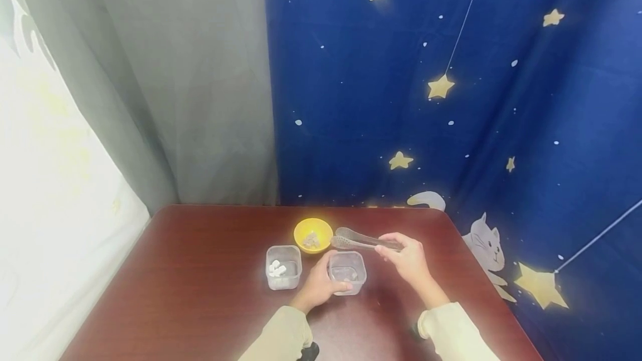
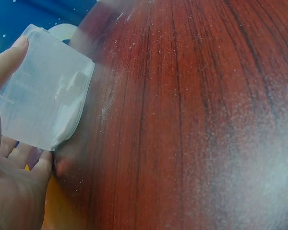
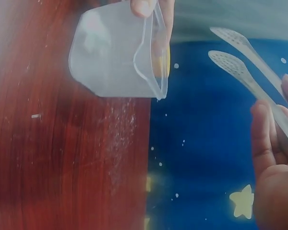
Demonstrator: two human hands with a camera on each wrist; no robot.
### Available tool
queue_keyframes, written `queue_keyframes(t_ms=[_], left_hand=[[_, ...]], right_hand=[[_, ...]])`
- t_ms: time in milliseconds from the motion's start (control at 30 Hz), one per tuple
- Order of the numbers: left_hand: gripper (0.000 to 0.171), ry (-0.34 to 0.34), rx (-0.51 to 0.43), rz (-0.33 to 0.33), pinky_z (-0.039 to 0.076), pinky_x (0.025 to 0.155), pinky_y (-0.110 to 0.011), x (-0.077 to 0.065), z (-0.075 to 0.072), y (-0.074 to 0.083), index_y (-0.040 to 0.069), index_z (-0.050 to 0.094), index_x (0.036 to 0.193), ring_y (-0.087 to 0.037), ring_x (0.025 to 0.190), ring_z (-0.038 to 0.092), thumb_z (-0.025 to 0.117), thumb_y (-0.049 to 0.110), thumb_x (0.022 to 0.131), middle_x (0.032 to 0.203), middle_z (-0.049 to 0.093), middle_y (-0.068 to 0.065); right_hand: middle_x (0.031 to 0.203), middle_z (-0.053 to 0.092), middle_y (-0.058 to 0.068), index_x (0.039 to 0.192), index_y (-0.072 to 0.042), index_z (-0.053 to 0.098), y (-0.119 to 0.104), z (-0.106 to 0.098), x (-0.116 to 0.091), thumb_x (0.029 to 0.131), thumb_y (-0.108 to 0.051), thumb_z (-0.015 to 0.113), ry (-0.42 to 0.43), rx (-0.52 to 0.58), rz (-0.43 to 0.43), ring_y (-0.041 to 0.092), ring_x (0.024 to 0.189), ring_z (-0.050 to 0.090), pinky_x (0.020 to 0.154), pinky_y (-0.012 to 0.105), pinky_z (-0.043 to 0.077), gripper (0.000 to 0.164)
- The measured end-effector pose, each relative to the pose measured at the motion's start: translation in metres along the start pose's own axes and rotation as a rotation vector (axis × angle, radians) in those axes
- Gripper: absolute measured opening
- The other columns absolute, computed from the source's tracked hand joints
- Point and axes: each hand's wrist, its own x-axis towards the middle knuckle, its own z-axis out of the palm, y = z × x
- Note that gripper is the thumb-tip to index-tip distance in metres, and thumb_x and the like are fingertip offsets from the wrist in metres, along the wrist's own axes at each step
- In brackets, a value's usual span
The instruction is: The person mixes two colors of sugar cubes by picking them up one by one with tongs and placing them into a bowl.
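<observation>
My left hand (image 1: 318, 283) grips the side of a clear square plastic container (image 1: 347, 265), thumb on the near side. A few small pale pieces (image 1: 353, 277) lie at its bottom. In the left wrist view the container (image 2: 48, 86) looks cloudy, its contents blurred. Tongs (image 3: 230, 66) with perforated tips are held in my right hand (image 1: 410, 261). Their two arms stand apart with nothing seen between them, just above the container and right of a yellow bowl (image 1: 300, 232). Several brownish chunks (image 1: 311, 240) sit in that bowl.
Left of my left hand stands a second clear container (image 1: 284, 283) with several white pieces (image 1: 277, 268). Everything rests on a dark red wooden table (image 1: 210, 272). Behind its far edge hang a grey curtain (image 1: 215, 99) and a blue star-patterned curtain (image 1: 351, 99).
</observation>
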Motion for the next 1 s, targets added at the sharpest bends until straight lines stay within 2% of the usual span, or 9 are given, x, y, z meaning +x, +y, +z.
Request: queue_keyframes(t_ms=[133, 233, 400, 667, 1000], left_hand=[[0.093, 0.001, 0.016, -0.020, 0.039, 0.099, -0.050, 0.000, -0.001, 0.000, 0.006, 0.041, 0.143, -0.032, 0.116, 0.054, 0.089, 0.031, 0.067, 0.129, 0.056, -0.013], [0.092, 0.003, 0.019, -0.017, 0.039, 0.099, -0.050, 0.000, -0.002, 0.001, 0.007, 0.041, 0.142, -0.032, 0.116, 0.054, 0.089, 0.031, 0.067, 0.129, 0.057, -0.011], [0.086, 0.005, 0.026, -0.005, 0.041, 0.096, -0.048, 0.001, -0.003, 0.002, 0.010, 0.045, 0.138, -0.028, 0.111, 0.055, 0.089, 0.029, 0.067, 0.125, 0.058, -0.006], [0.086, 0.000, 0.033, 0.010, 0.042, 0.095, -0.045, 0.000, -0.002, 0.001, 0.010, 0.045, 0.138, -0.021, 0.107, 0.056, 0.089, 0.029, 0.067, 0.124, 0.058, -0.004], [0.087, -0.009, 0.006, 0.035, 0.041, 0.096, -0.048, 0.001, -0.002, -0.001, 0.008, 0.044, 0.139, -0.024, 0.109, 0.057, 0.088, 0.030, 0.068, 0.124, 0.059, -0.006]], right_hand=[[0.066, 0.066, 0.003, 0.090, -0.010, 0.071, 0.012, -0.003, 0.002, 0.074, -0.017, 0.086, -0.022, -0.059, 0.064, 0.018, 0.057, 0.063, 0.050, 0.028, 0.051, 0.023], [0.071, 0.067, 0.003, 0.089, -0.011, 0.071, 0.015, -0.005, 0.001, 0.072, -0.019, 0.087, -0.038, -0.098, 0.074, 0.018, 0.058, 0.062, 0.050, 0.029, 0.050, 0.024], [0.084, 0.070, 0.002, 0.089, -0.013, 0.071, 0.017, -0.008, 0.000, 0.070, -0.023, 0.088, -0.072, -0.158, 0.064, 0.015, 0.065, 0.064, 0.054, 0.029, 0.050, 0.027], [0.082, 0.070, -0.001, 0.088, -0.012, 0.070, 0.022, -0.003, -0.005, 0.068, -0.024, 0.089, -0.099, -0.203, 0.060, 0.013, 0.067, 0.068, 0.058, 0.028, 0.053, 0.030], [0.086, 0.071, 0.000, 0.087, -0.013, 0.069, 0.026, 0.011, -0.009, 0.068, -0.020, 0.089, -0.154, -0.216, 0.032, 0.013, 0.071, 0.068, 0.061, 0.029, 0.054, 0.029]])
